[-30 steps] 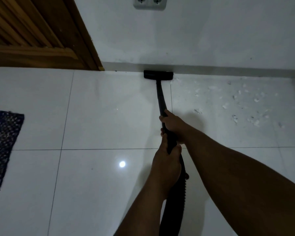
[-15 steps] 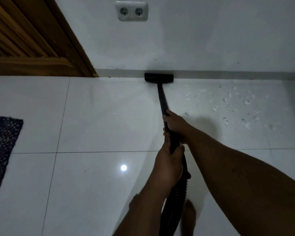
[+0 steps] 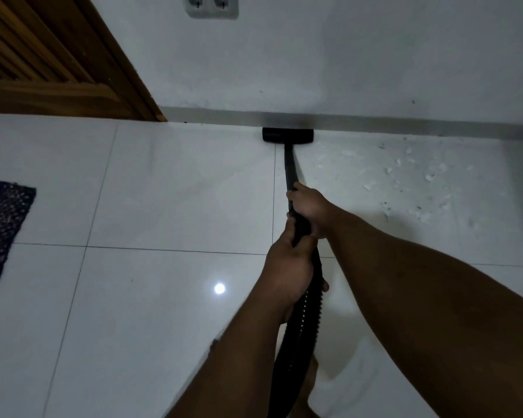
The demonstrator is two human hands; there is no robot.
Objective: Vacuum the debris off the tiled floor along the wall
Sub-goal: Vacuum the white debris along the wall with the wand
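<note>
A black vacuum wand point(image 3: 290, 170) runs from my hands to its flat black nozzle point(image 3: 287, 136), which rests on the white tiled floor point(image 3: 178, 191) against the grey skirting of the wall point(image 3: 375, 55). My right hand point(image 3: 310, 209) grips the wand higher up. My left hand point(image 3: 287, 270) grips it just below, where the ribbed black hose point(image 3: 299, 336) begins. Small white scraps of debris point(image 3: 417, 182) are scattered over the tile to the right of the nozzle, near the wall.
A wooden louvred door point(image 3: 43, 55) and its frame stand at the upper left. A double wall socket point(image 3: 212, 6) sits above the nozzle. A dark woven mat point(image 3: 0, 230) lies at the left edge. My bare foot point(image 3: 308, 390) shows beside the hose.
The nozzle stays against the skirting while the view shifts slightly. The debris patch on the right looks the same. Both hands keep their grip on the wand.
</note>
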